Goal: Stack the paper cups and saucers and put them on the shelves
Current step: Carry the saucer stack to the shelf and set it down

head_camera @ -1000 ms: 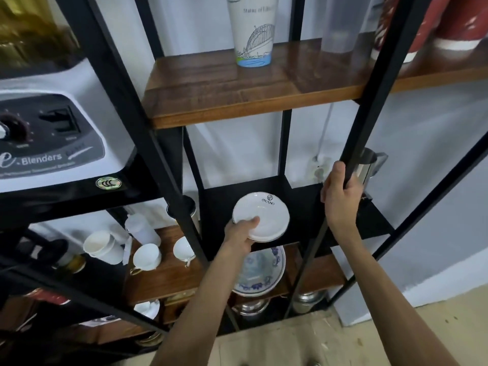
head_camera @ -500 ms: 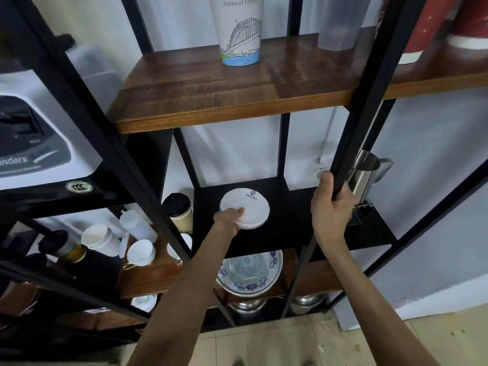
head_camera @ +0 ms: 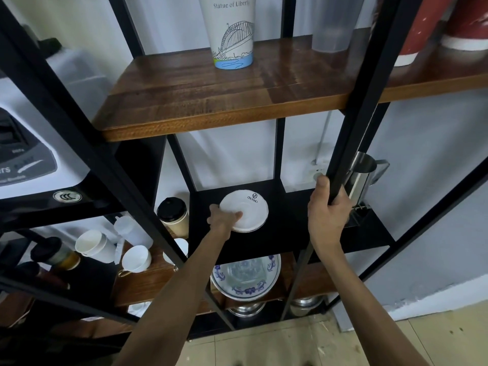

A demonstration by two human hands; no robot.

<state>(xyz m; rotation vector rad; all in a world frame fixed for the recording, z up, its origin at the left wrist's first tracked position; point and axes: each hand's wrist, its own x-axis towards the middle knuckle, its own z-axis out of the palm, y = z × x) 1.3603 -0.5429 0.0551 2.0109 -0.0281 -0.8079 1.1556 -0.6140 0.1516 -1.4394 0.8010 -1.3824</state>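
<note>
- A head-worn camera looks down at a black metal shelving unit with wooden and black shelves.
- The left hand holds a small stack of white saucers by its near left edge, thumb on top and the other fingers hidden beneath.
- The stack sits low over the black shelf in the middle bay; whether it rests on the surface or is just above it cannot be told.
- Judged from this, the saucers are nearly placed; only letting go seems left for them.
- White paper cups lie loose on their sides on a lower shelf to the left, near a white teacup, so the cup stacking looks unfinished.
- A tall printed paper cup stands on the upper wooden shelf, with red cups at far right.
- The left arm reaches forward and down between the frame posts, wrist nearly straight.
- The right hand is wrapped firmly around a black upright post, thumb pointing up, apparently for balance.
</note>
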